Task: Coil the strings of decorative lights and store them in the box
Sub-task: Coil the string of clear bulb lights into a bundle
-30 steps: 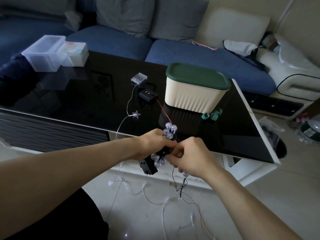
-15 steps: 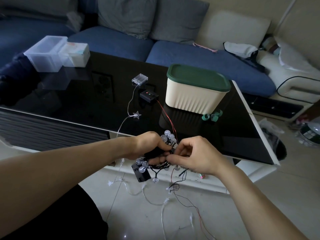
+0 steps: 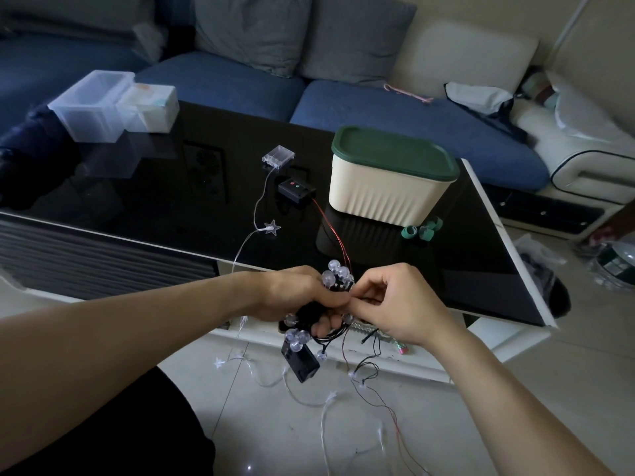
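2 hands meet just off the black desk (image 3: 144, 187) edge. The left hand (image 3: 295, 297) has its grip curled round a coiled bundle of globe lights (image 3: 338, 278), whose black battery pack (image 3: 300, 362) hangs below. The right hand (image 3: 398, 304) pinches the wire beside it. The cream box (image 3: 385, 194), green lid on, stands on the desk behind.

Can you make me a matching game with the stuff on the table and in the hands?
Things:
1. star light
2. box lid
3. bundle of ball lights
4. green rolls

Places or colours:
A. dark green, on the cream box
B. held in the left hand
C. on the table, beside the box
D. on the table, on a clear wire

Pairs: 1-D, 2-A, 3-B, 4-C
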Demonstrator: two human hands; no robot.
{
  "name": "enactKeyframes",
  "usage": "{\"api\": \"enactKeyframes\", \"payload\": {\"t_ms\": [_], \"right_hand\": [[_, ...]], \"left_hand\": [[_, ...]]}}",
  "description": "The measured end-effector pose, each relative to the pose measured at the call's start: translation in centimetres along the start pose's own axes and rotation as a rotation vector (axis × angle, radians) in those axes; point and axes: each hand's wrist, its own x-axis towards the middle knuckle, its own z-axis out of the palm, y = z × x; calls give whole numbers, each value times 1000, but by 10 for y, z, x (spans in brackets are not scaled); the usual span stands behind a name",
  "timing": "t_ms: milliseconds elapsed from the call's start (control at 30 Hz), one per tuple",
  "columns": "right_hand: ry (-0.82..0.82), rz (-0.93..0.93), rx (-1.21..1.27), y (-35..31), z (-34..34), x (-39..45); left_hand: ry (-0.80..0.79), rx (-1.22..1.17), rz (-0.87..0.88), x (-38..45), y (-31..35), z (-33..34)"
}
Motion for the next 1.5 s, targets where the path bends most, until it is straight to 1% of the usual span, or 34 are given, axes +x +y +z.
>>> {"api": "enactKeyframes", "payload": {"t_ms": [67, 200, 267, 333, 467, 533, 767, 833, 967, 1033, 1167, 1200, 1267, 1367, 1500], "right_hand": [[14, -7, 4, -1, 0, -1], [81, -10, 7, -3, -2, 0], [121, -5, -5, -3, -2, 1], [148, 5, -18, -1, -2, 1], [116, 49, -22, -1, -1, -1], [132, 43, -19, -2, -2, -2], [233, -8, 55, -9, -8, -3], [207, -5, -11, -11, -10, -4], [30, 99, -153, -6, -8, -3], [0, 115, -164, -3, -7, -2], [-56, 136, -154, 2, -6, 0], [-65, 147, -114, 2, -6, 0], [-74, 201, 65, 1, -8, 0], [-115, 378, 431, -2, -10, 0], [-127, 530, 731, 3, -9, 5]], "left_hand": [[-10, -16, 16, 0, -2, -2], [-63, -210, 28, -1, 2, -1], [-59, -311, 41, 0, 4, 0], [-35, -346, 46, 2, 2, -1], [45, -178, 48, 5, -1, -2], [64, -107, 30, 5, 0, -1], [106, -60, -4, 4, 2, 9], [170, -18, 3, 6, 1, 9], [281, 69, 59, 11, -1, 9], [287, 96, 76, 12, -3, 8], [227, 106, 91, 10, -2, 8], [211, 82, 89, 9, -1, 8], [188, 37, 85, 7, 1, 7], [176, 9, 88, 6, 1, 4], [171, -5, 97, 7, 0, 3]]}}
